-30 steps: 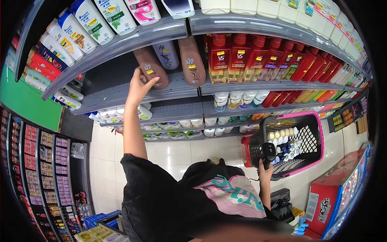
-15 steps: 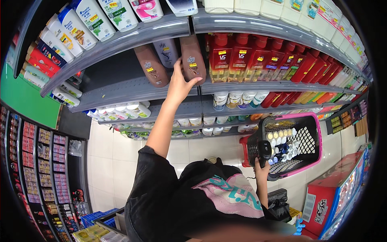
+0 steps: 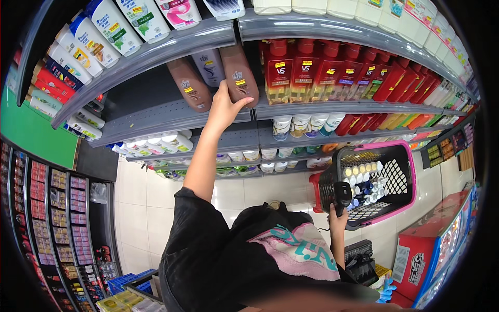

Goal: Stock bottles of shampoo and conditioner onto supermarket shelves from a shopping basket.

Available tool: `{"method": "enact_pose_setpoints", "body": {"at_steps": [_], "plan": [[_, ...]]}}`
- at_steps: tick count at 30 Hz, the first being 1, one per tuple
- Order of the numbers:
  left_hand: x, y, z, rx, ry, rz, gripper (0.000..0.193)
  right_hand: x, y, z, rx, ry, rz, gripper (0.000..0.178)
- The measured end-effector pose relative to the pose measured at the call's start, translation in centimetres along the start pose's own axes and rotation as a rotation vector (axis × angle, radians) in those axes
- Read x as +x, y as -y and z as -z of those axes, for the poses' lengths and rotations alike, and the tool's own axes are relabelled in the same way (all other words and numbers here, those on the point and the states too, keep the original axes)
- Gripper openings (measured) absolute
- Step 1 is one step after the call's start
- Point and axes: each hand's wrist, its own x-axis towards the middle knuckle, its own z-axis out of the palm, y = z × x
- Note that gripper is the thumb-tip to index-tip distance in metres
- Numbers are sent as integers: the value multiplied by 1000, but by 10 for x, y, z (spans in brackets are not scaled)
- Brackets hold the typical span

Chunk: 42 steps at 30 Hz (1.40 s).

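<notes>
On the grey shelf (image 3: 156,106), my left hand (image 3: 224,106) grips the lower part of a brown shampoo bottle (image 3: 240,78). Its thumb lies across the bottle's lower front and its fingers are at the left side. A second brown bottle (image 3: 190,86) stands to the left, with a pale lilac bottle (image 3: 209,67) set back between the two. Down at the right, my right hand (image 3: 338,219) is wrapped around the handle of a black handheld scanner (image 3: 341,196), held by the near side of a shopping basket.
Red pump bottles (image 3: 304,75) line the same shelf to the right. White bottles (image 3: 130,23) fill the shelf above. The black basket with a pink rim (image 3: 413,182) holds several small bottles. A red carton (image 3: 416,260) stands at the lower right, and packed racks (image 3: 57,208) at the left.
The view has shifted slightly, so the shelf sits a little farther left. My left hand has slid slightly down the brown bottle. My right hand keeps its hold on the scanner.
</notes>
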Motion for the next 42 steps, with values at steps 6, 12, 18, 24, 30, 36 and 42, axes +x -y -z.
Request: {"method": "enact_pose_setpoints", "body": {"at_steps": [6,12,18,24,30,36,42], "plan": [[1,1,2,3,-34,52,59,2,-6,-1,2,-14,14,21],[25,6,-6,48,-48,70,62,3,1,-7,25,27,1,19],[43,20,-13,1,-17,34,62,1,-1,-5,29,22,-12,20],[53,39,-18,-122,0,0,62,-1,-4,-3,13,33,-39,22],[52,32,-18,-171,-8,27,62,-2,-7,-7,38,-6,55,23],[-2,-7,-7,108,-287,-173,65,-4,-6,-6,30,-26,73,23],[-35,-4,39,303,-809,-183,83,-7,-1,-1,18,14,-7,20]]}}
